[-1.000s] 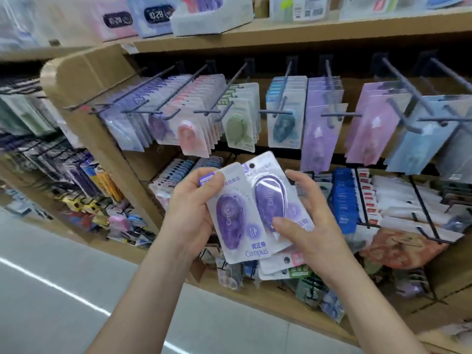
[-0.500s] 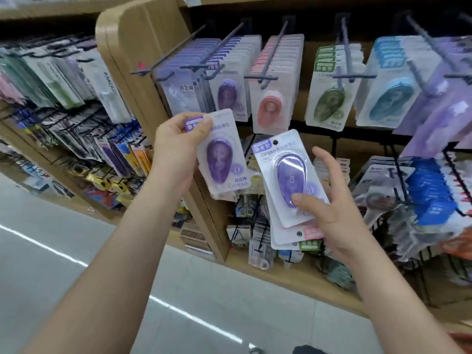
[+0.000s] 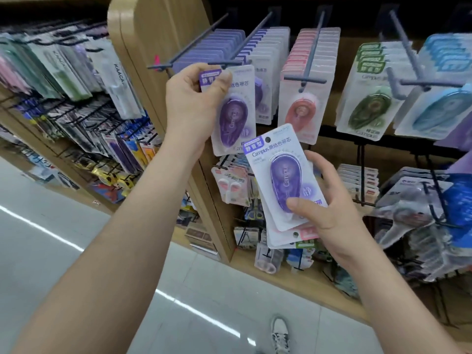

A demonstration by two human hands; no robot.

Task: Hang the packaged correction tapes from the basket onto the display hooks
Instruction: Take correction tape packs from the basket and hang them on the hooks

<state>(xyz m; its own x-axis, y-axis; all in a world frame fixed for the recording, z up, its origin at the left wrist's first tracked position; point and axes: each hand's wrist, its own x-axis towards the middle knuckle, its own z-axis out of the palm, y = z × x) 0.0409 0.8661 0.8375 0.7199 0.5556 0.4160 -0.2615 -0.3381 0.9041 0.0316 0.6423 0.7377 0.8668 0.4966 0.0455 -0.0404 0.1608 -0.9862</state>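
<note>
Purple correction tape packs held up at the display hooks.
Left grip [image 3: 194,106] pinches one purple pack [image 3: 233,118] by its top corner, just under a hook [image 3: 250,37]; right grip [image 3: 329,203] clasps a stack [image 3: 281,175], top card white, clear blister, reading "Campus".

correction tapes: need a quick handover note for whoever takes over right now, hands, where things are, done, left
Left grip pinches one purple pack by its top, at the tip of the purple row's hook; not clearly threaded yet.
Right grip holds a stack of packs, purple on top, pink and green edges beneath.
Done: nothing held is hung. Left: hang this pack, then the stack. Basket not in view.
</note>
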